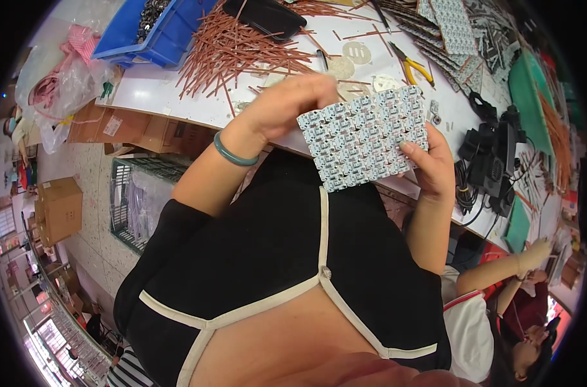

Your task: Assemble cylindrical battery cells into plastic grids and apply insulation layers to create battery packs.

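Black cloth top with cream trim (261, 238) is nearest us. At the white table's (154, 90) left end, a blue plastic bin (164, 57) keeps small metal parts (152, 16) together. Our left hand (287, 106) curls beside the upper-left corner of a thin, pale, patterned rectangular panel (358, 138); we cannot tell whether it grips anything. Our right hand (435, 166) clamps the panel's right side above the table's near edge, thumb in front, probably to steady it.
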`<state>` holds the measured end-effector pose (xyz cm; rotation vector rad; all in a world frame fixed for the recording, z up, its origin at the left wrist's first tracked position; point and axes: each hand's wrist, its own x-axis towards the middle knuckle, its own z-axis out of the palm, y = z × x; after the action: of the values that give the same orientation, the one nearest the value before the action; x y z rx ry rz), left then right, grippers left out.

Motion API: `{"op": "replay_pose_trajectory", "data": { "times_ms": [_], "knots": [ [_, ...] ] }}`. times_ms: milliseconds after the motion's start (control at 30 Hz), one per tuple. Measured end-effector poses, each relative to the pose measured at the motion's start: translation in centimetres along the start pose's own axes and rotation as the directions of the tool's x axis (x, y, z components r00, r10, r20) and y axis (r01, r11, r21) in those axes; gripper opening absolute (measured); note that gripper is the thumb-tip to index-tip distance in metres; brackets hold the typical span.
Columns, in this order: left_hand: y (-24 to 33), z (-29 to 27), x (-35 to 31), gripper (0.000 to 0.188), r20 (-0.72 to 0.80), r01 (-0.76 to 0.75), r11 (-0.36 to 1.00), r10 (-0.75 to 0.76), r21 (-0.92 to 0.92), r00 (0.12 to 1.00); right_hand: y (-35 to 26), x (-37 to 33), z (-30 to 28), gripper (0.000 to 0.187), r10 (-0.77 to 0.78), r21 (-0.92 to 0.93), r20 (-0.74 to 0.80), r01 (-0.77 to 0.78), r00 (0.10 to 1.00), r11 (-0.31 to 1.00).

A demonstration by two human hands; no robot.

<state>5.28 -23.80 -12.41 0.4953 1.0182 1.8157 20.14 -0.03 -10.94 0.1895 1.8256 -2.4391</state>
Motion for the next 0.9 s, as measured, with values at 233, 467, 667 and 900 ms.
{"op": "replay_pose_trajectory", "data": {
  "times_ms": [233, 467, 667, 900],
  "knots": [
    [2.8, -1.6, 0.9, 0.029, 0.014, -0.141, 0.072, 0.849, 0.987, 0.529, -0.5, 0.6, -0.1, 0.046, 0.031, -0.027, 0.02, -0.03, 0.999, 0.999],
    [-0.3, 3.4, 1.0, 0.031, -0.053, -0.224, 0.946, 0.243, 0.234, 0.969, -0.2, 1.9, -0.1, 0.067, -0.256, 0.406, 0.031, 0.222, 0.966, 0.886],
    [-2.5, 5.1, 0.7, 0.041, -0.148, -0.279, 0.956, 0.29, 0.092, 0.945, 2.1, 1.0, 1.8, 0.05, -0.172, 0.134, -0.297, 0.22, 0.939, 0.966],
    [-0.6, 2.7, 0.5, 0.035, -0.072, -0.21, 0.978, 0.208, -0.019, 0.975, 1.0, -0.9, -0.6, 0.041, -0.164, 0.042, -0.214, 0.177, 0.963, 0.983]
  ]
}}
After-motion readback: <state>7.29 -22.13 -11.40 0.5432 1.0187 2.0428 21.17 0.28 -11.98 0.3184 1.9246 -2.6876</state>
